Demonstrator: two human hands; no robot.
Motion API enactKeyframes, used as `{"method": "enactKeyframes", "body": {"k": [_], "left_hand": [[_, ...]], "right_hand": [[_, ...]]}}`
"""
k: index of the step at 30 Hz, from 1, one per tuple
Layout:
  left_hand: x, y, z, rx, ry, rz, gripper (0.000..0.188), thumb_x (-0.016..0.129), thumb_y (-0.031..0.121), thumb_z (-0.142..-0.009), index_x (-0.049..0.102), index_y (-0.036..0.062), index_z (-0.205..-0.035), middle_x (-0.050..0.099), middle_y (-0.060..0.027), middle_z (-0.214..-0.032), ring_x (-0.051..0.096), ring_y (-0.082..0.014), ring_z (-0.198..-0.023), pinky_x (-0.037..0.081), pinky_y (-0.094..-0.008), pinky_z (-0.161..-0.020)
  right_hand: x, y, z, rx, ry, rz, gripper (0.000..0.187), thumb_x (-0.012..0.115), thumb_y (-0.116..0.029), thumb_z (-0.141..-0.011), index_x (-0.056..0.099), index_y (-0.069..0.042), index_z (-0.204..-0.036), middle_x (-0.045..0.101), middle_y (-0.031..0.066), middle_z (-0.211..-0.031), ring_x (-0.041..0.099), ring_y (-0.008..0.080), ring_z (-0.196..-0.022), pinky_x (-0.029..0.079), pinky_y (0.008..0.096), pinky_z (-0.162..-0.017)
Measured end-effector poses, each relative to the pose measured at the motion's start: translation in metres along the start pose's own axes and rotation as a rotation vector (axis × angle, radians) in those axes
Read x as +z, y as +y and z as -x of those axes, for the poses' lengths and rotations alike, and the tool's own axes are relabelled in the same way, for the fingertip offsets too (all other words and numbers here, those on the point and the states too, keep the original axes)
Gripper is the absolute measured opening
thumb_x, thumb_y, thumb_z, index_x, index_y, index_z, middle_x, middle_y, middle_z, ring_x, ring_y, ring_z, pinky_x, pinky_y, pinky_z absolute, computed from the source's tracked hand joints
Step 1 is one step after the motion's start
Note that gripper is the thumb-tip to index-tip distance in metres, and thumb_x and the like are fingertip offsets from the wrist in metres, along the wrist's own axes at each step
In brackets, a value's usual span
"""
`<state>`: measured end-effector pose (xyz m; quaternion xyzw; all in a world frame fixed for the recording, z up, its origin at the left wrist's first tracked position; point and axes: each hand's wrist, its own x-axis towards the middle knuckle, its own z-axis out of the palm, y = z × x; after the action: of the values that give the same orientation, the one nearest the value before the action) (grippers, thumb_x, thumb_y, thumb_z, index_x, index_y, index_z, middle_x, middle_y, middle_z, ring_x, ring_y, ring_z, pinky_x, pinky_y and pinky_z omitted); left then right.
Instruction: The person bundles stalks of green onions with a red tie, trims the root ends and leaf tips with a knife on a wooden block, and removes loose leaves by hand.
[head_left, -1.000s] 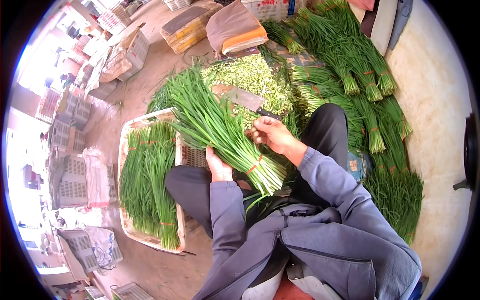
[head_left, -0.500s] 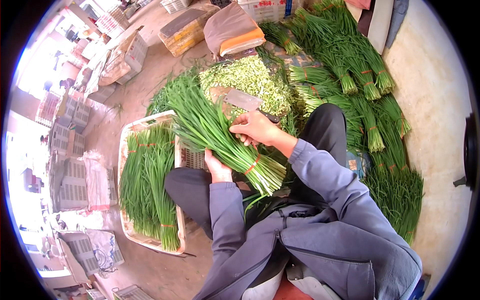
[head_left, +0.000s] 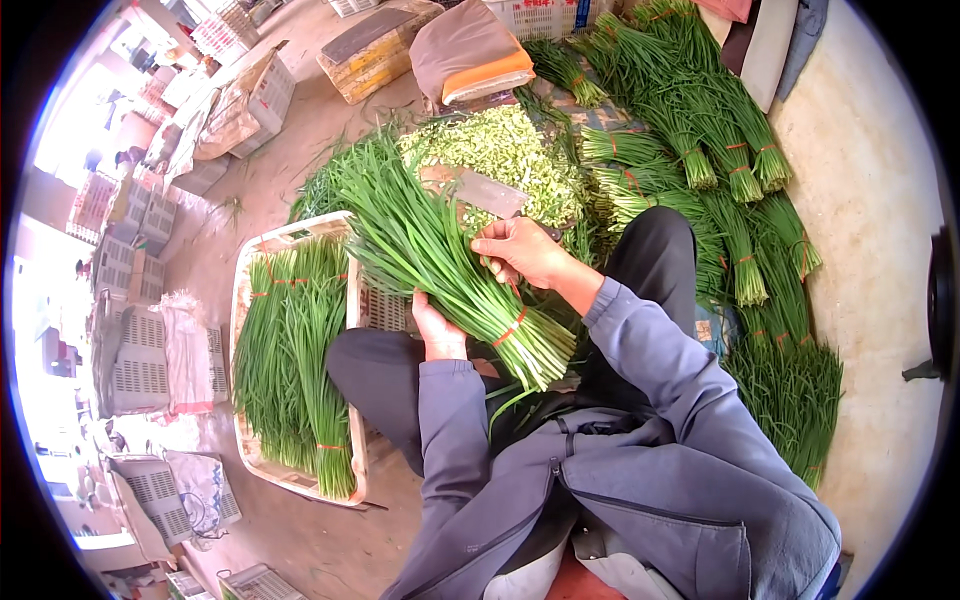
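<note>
Green leafy bunch (head_left: 448,262) slanted against the left hand (head_left: 437,328)

Its long, slim leaves spread loosely toward the upper left; its pale stem ends pointed lower right. A red band (head_left: 511,328) circled the stems near those ends.

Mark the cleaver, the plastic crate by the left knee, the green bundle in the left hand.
Cleaver (head_left: 491,193): head view, on the blade.
Plastic crate (head_left: 359,445): head view, on the right-side rim.
Green bundle (head_left: 440,258): head view, on the leaves.
</note>
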<state>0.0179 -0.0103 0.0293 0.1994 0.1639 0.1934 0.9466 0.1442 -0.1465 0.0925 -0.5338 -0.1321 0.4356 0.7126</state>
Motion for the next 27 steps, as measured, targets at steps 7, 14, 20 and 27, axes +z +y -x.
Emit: {"method": "enactKeyframes", "body": {"k": [7, 14, 20, 27], "left_hand": [[-0.010, 0.001, -0.006, -0.003, -0.017, -0.012, 0.050, 0.037, 0.037, -0.101, 0.055, -0.0021, -0.127, 0.063, -0.0174, -0.123, 0.061, -0.0320, -0.110, 0.051, -0.0460, -0.097], [-0.016, 0.008, -0.015, 0.129, 0.098, 0.003, 0.050, 0.036, 0.036, -0.103, 0.054, 0.0008, -0.134, 0.060, -0.0145, -0.132, 0.059, -0.0321, -0.120, 0.049, -0.0474, -0.103], [-0.023, 0.011, -0.014, 0.183, 0.171, 0.054, 0.051, 0.036, 0.036, -0.102, 0.054, 0.0015, -0.135, 0.060, -0.0152, -0.133, 0.058, -0.0337, -0.121, 0.048, -0.0486, -0.105], [-0.017, 0.008, -0.011, 0.171, 0.129, 0.080, 0.051, 0.036, 0.037, -0.101, 0.054, 0.0019, -0.135, 0.060, -0.0149, -0.132, 0.059, -0.0340, -0.119, 0.048, -0.0495, -0.104]], "right_hand": [[0.004, -0.001, -0.006, 0.005, 0.081, 0.044, 0.013, 0.071, -0.014, -0.093, 0.067, -0.002, -0.089, 0.060, 0.0007, -0.060, 0.053, 0.0087, -0.044, 0.043, 0.0229, -0.041], [-0.033, 0.002, 0.020, -0.366, 0.139, -0.367, 0.009, 0.067, -0.013, -0.097, 0.065, -0.007, -0.090, 0.058, -0.0007, -0.067, 0.051, 0.0080, -0.052, 0.043, 0.0245, -0.049], [-0.053, -0.001, 0.030, -0.475, 0.261, -0.842, 0.008, 0.066, -0.016, -0.098, 0.060, -0.010, -0.096, 0.057, -0.0034, -0.075, 0.049, 0.0053, -0.061, 0.039, 0.0203, -0.050], [-0.082, -0.007, 0.053, 0.048, -0.008, 0.802, 0.028, 0.075, -0.026, -0.085, 0.071, 0.001, -0.089, 0.071, 0.0088, -0.083, 0.066, 0.0156, -0.070, 0.053, 0.0271, -0.063]]}}
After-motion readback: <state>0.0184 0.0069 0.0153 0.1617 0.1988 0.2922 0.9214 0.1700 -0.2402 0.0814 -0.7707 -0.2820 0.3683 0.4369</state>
